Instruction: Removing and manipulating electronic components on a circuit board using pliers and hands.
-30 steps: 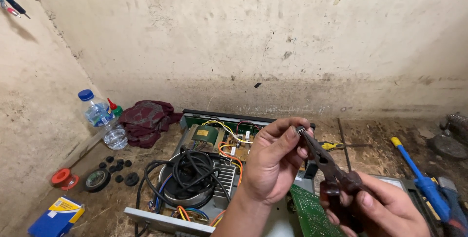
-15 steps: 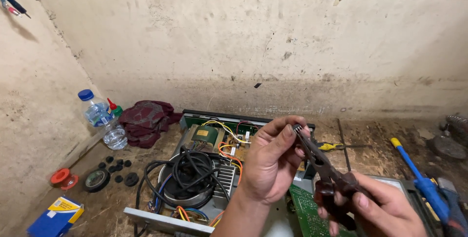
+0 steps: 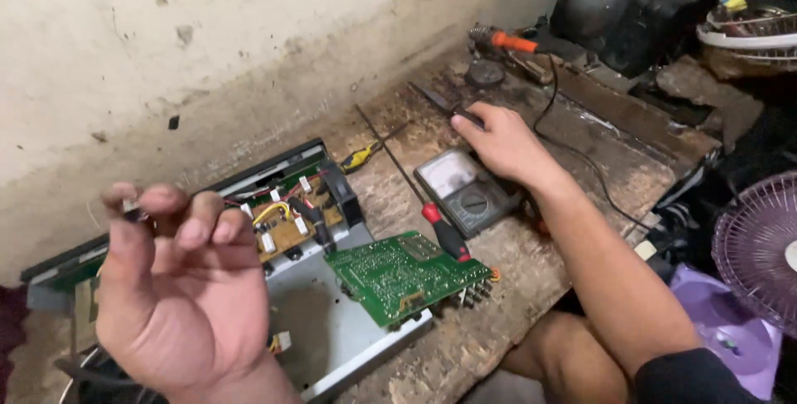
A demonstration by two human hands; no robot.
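Small part point(image 3: 131, 210) (blurred) pinched in left hand point(image 3: 178, 288) fingers point(image 3: 158, 199)

Rough worn wood bench point(image 3: 498, 321); glossy green circuit board point(image 3: 403, 275) (metal chassis point(image 3: 332, 333)).

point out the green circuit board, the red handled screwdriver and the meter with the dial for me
green circuit board point(image 3: 404, 275): head view, middle of its component side.
red-handled screwdriver point(image 3: 442, 230): head view, on the red and black handle.
meter point(image 3: 473, 201): head view, on its round selector dial.
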